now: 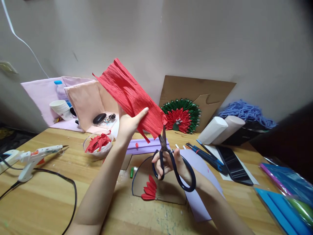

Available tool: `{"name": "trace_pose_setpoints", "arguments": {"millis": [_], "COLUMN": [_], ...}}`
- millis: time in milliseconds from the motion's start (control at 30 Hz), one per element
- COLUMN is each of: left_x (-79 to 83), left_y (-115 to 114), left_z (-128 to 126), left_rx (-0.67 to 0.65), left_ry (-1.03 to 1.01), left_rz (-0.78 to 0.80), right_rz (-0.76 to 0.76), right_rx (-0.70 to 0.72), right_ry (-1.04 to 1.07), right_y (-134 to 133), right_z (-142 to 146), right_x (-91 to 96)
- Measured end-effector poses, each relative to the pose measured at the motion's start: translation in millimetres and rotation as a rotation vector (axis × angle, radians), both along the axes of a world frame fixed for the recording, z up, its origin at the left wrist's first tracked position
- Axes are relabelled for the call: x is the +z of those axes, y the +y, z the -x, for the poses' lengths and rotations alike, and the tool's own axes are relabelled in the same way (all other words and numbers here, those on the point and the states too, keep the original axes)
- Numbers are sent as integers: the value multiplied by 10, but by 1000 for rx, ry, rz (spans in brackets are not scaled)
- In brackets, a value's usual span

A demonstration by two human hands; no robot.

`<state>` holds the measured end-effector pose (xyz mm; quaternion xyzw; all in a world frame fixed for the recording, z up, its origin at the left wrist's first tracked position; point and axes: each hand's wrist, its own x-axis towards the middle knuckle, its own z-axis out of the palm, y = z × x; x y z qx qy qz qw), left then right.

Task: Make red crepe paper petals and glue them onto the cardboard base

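My left hand (130,122) grips a broad piece of red crepe paper (133,93), thumb laid across its front, holding it up above the table. In my right hand (168,164) is a pair of scissors (162,143) with large dark handle loops. Its blades point upward and meet the lower right edge of the crepe paper; how far they are apart is hard to see. Below the scissors lies a cardboard piece (168,191) with a dark outlined curve. Several red paper petals (150,189) are fanned out on it. A small green tube-like piece (132,172) lies beside its left edge.
A clear bowl (110,150) of red scraps stands left of centre. A glue gun (40,156) and its black cable (73,186) occupy the left. Behind are a red-green paper flower (181,116) and cardboard (207,88). A phone (233,163) and blue packs (281,205) lie right.
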<state>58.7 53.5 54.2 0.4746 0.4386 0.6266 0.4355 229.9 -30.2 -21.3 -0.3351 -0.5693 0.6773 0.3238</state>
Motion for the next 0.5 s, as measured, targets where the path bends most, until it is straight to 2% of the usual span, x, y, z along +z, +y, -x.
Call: {"name": "trace_pose_setpoints", "arguments": {"millis": [100, 233, 500], "left_x": [-38, -77, -72], "left_y": [-11, 7, 16], "left_z": [-57, -84, -66], "left_rx": [18, 13, -13], "left_ry": [86, 79, 55], "left_rz": [-77, -85, 0], "right_rz": [-2, 17, 60], "right_rx": [9, 31, -37], "right_ry": [50, 66, 110], "right_y": [41, 40, -12], "right_z": [-7, -12, 46], "right_x": [-25, 8, 18]}}
